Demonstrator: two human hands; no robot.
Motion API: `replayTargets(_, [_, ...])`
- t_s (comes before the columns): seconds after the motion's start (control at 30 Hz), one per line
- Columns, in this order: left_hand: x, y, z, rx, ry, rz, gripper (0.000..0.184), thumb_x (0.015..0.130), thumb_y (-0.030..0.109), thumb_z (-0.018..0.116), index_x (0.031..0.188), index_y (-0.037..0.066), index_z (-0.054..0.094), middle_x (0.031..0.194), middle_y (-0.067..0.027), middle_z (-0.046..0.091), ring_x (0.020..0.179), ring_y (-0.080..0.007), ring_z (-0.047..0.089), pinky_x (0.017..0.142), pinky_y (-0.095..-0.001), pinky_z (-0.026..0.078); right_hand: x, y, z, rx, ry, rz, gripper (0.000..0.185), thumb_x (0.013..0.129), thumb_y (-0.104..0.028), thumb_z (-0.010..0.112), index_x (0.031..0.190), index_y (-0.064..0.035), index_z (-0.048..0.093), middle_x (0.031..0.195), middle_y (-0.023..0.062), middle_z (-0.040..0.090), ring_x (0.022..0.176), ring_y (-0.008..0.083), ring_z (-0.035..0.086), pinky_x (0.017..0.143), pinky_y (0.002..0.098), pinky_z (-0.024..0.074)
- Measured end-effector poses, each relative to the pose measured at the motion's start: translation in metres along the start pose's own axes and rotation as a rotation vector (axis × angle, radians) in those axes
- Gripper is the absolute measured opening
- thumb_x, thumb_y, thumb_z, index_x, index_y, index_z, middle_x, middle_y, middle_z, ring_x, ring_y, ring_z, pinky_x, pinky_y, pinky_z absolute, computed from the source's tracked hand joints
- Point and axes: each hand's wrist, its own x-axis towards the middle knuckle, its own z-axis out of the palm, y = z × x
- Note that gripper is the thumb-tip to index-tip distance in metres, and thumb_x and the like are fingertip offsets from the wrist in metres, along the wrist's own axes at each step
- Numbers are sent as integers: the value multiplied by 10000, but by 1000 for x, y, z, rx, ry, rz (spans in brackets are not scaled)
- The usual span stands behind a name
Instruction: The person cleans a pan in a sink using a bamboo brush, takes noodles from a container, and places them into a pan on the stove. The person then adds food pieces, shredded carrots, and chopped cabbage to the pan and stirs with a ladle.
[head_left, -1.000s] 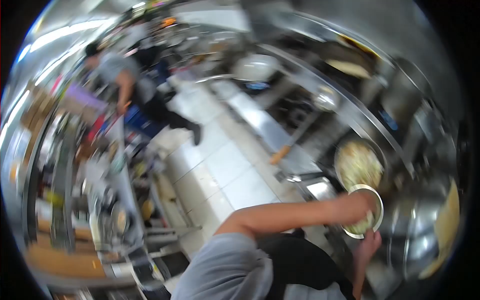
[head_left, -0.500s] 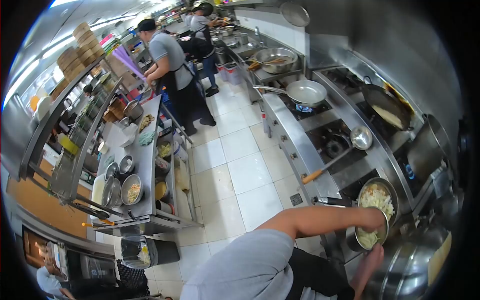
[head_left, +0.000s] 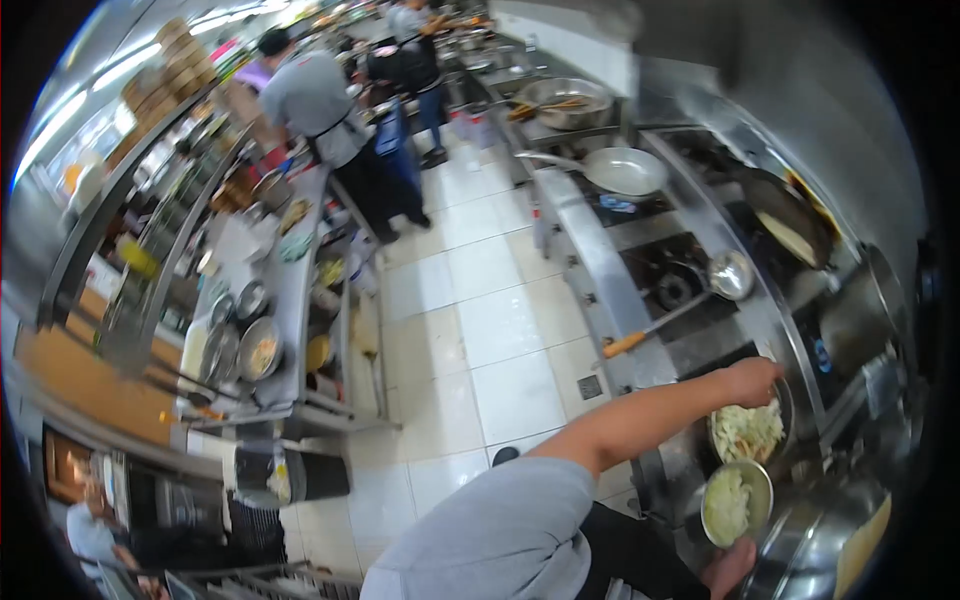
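Observation:
My left hand [head_left: 752, 382] hovers over the far side of a frying pan [head_left: 786, 425], its fingers curled down; whether anything is in them is hidden. Inside the pan lie pale chopped vegetables [head_left: 748, 432] with some orange-brown bits. My right hand [head_left: 732, 568] grips the near rim of a round metal bowl [head_left: 762, 488], tilted up close beside the pan. Light green shredded vegetable [head_left: 727, 508], looking like cabbage, fills part of that bowl.
A ladle [head_left: 731, 276] with a wooden handle lies across the stove. Beyond it sits a frying pan [head_left: 626, 172] on a burner; a dark wok [head_left: 800, 222] is at the back. Steel pots [head_left: 800, 540] stand nearby. A co-worker [head_left: 320, 110] stands at the left counter [head_left: 290, 330].
My left hand has come out of the bowl and moved up over the pan. The bowl has shifted slightly down, away from the pan. The co-worker has turned and leaned toward the counter.

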Motion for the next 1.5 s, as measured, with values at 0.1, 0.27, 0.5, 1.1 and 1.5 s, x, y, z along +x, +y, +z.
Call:
replayTargets(0.1, [-88,-29,-78,-143,166,81,144,772,176,654,830,45,635,837,-147,640,837,-360,612,741,-452,485,2,-20,-19,-734,-105,-179,284,899,-294,568,1047,-51,588,936,135,592,823,209,530,728,394,454])
replayTargets(0.27, [-358,-90,-191,-12,352,-371,159,853,209,623,853,49,628,871,-146,643,833,-355,615,746,-436,489,35,-40,104,-759,-499,-474,298,888,-275,588,1006,-5,637,880,129,634,773,225,532,732,423,440])
replayTargets(0.5, [-564,-19,-272,282,784,-613,332,844,213,682,1118,49,590,1273,-134,555,1184,-336,524,975,-414,450,-171,-9,431,-260,-1245,-232,87,815,-53,538,731,-34,534,665,17,537,523,89,472,464,254,379])
replayTargets(1.1, [-678,-48,-520,950,1267,-930,194,651,79,797,702,50,613,782,-54,615,995,-287,588,904,-415,418,-471,-30,768,-386,-3130,168,386,930,-212,571,1266,-25,538,870,48,618,725,96,579,657,244,457])
replayTargets(1.5, [-787,-73,-792,2078,1339,-1385,288,805,239,736,759,-14,608,800,-143,608,818,-334,564,748,-396,445,-309,151,1088,-1552,-2328,-1327,474,822,-399,611,1126,-36,636,1138,211,640,1087,342,602,930,420,479])
